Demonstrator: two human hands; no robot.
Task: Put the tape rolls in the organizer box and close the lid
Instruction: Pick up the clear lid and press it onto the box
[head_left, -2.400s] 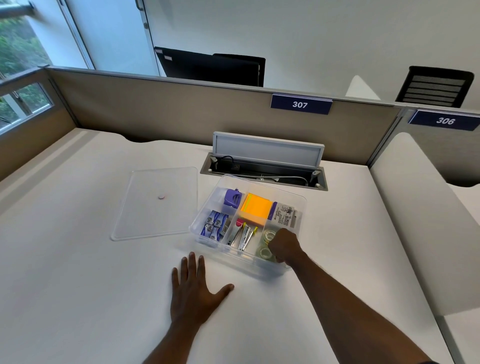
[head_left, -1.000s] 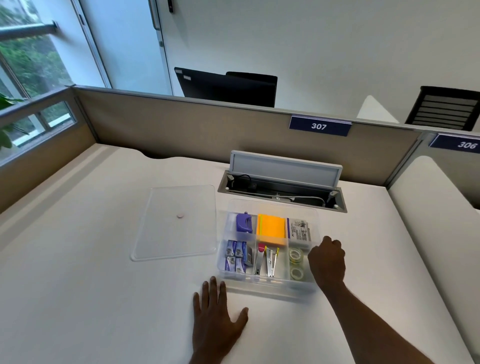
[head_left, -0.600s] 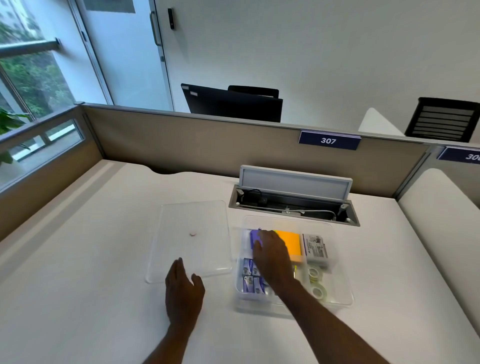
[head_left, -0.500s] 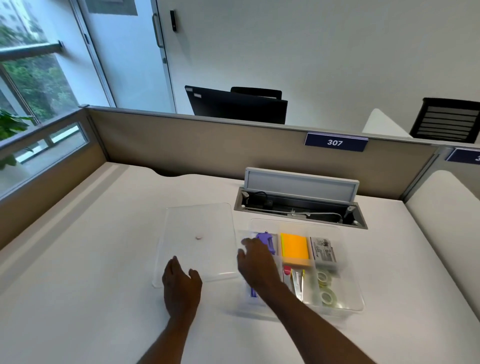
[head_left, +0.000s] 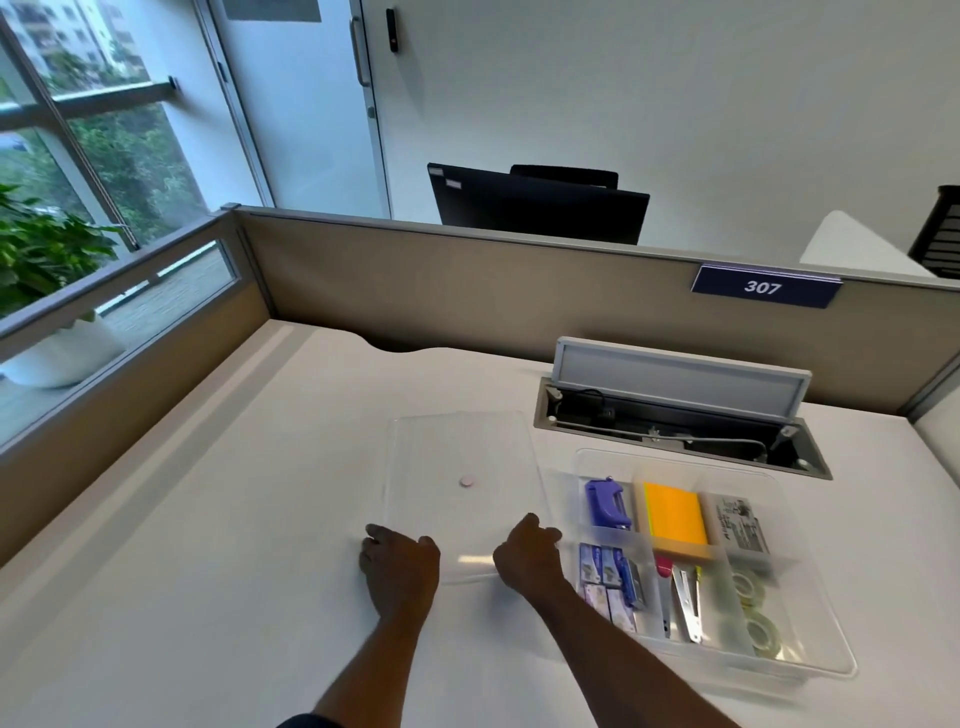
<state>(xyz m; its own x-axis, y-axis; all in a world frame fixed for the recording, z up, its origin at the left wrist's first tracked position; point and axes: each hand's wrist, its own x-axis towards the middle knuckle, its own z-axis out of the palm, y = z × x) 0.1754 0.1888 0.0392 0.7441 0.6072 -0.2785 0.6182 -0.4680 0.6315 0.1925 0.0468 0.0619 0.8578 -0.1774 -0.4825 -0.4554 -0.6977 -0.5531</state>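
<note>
The clear organizer box (head_left: 675, 458) stands open on the white desk, right of centre. Two clear tape rolls (head_left: 749, 587) (head_left: 763, 631) lie in its front right compartment. The flat clear lid (head_left: 457, 452), with a small round mark in its middle, lies on the desk just left of the box. My left hand (head_left: 400, 566) curls over the lid's near left corner. My right hand (head_left: 530, 556) curls over its near right corner, beside the box's left wall.
The box also holds a purple punch (head_left: 605, 503), an orange note pad (head_left: 674, 517), staple boxes (head_left: 608, 582) and metal clips. An open cable hatch (head_left: 675, 415) sits behind the box. Partition walls (head_left: 467, 291) edge the desk at the back and left.
My right hand left the tape compartment, crossed over the box to the left and reached the lid's near edge. My left hand slid forward from the desk to the lid. The view swung left.
</note>
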